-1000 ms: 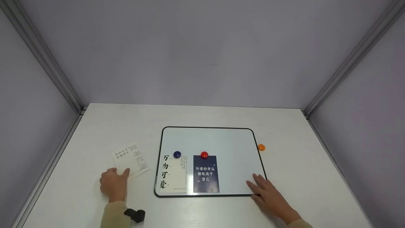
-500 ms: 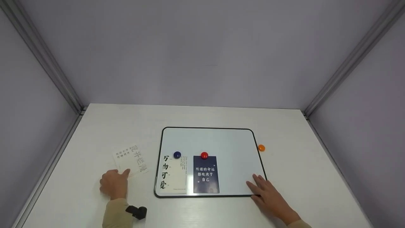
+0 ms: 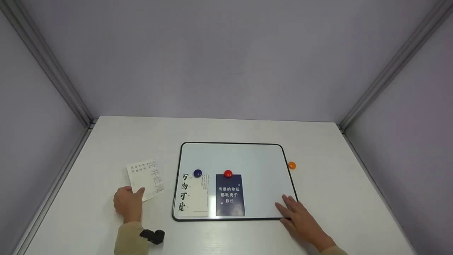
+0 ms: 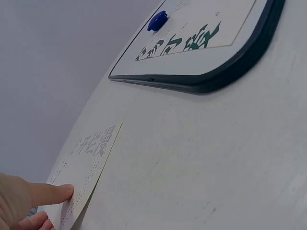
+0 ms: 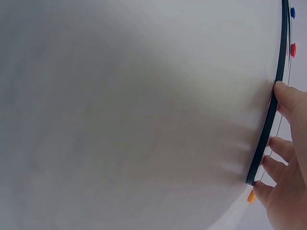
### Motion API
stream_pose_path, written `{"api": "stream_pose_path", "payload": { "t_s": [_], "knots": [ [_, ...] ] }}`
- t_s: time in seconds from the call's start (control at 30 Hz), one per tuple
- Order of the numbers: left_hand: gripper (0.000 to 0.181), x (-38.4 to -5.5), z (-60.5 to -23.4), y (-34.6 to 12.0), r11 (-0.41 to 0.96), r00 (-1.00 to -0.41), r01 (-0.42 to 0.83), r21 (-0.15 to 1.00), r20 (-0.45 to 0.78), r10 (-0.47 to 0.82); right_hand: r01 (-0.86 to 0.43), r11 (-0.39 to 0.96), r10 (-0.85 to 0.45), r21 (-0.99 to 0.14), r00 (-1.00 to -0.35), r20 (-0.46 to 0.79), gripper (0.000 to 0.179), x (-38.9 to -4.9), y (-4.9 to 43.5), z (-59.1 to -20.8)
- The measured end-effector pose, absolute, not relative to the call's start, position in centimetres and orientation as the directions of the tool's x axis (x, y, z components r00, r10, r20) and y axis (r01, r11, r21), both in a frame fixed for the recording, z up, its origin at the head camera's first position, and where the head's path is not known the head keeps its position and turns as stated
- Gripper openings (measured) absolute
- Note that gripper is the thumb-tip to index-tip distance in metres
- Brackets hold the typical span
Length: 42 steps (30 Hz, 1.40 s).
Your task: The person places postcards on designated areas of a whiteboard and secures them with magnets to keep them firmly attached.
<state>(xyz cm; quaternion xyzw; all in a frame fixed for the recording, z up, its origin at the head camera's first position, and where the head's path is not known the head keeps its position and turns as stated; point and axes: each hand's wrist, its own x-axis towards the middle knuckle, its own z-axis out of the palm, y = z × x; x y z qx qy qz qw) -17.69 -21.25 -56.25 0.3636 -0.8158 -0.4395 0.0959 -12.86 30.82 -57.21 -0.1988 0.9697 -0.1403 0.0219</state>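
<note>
Left hand (image 3: pixel 128 203) pinches the loose cream card (image 3: pixel 145 179) at its near-left edge: thumb flat on the printed face, other fingers curled at the edge and partly hidden. Card stretches away from the fingertips, far and a bit right; long axis runs away from the person, far end leaning left. Near part looks raised off the table (image 3: pixel 88 156), going by the gap in the left wrist view. Right hand (image 3: pixel 300 221), well apart from this card, rests on the near-right corner of the whiteboard (image 3: pixel 265 170), fingers spread, thumb at the near frame. Board lies right of the card, not touching. On it: printed cream card (image 3: pixel 196 198) under blue magnet (image 3: pixel 198 173), then navy card (image 3: pixel 230 207) under red magnet (image 3: pixel 228 174). Orange magnet (image 3: pixel 292 165) sits at the board's right edge.
</note>
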Motion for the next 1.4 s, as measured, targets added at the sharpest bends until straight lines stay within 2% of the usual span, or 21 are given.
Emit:
{"api": "stream_pose_path", "payload": {
  "t_s": [0.13, 0.27, 0.47, 0.63, 0.9, 1.3, 1.4],
  "knots": [
    [0.042, -17.8, -56.1, -21.3, 0.255, -0.710, -0.440, 0.861, -0.160, -0.686, -0.359, 0.890, -0.376, -0.280, -0.926, -0.010, 0.051, -12.9, 30.7, -57.1],
    [0.047, -17.7, -56.0, -21.6, 0.134, -0.712, -0.403, 0.905, -0.218, -0.667, -0.357, 0.895, -0.376, -0.265, -0.927, -0.020, 0.051, -12.9, 30.7, -57.1],
    [0.053, -17.4, -56.2, -21.8, -0.043, -0.719, -0.401, 0.915, -0.344, -0.604, -0.361, 0.894, -0.380, -0.267, -0.925, -0.024, 0.051, -12.9, 30.7, -57.0],
    [0.057, -17.2, -56.1, -21.8, -0.119, -0.723, -0.410, 0.904, -0.402, -0.561, -0.353, 0.894, -0.379, -0.277, -0.925, -0.042, 0.051, -13.0, 30.6, -57.0],
    [0.057, -17.2, -56.2, -21.8, -0.117, -0.720, -0.410, 0.905, -0.400, -0.567, -0.341, 0.897, -0.371, -0.282, -0.926, -0.062, 0.052, -13.2, 30.7, -57.1],
    [0.054, -16.7, -55.3, -21.1, -0.038, -0.749, -0.388, 0.921, -0.339, -0.570, -0.315, 0.910, -0.348, -0.268, -0.933, -0.087, 0.052, -13.1, 30.7, -57.2],
    [0.056, -16.6, -55.1, -20.8, -0.037, -0.760, -0.388, 0.921, -0.342, -0.553, -0.326, 0.909, -0.352, -0.259, -0.934, -0.060, 0.053, -13.1, 30.7, -57.3]
  ]
}}
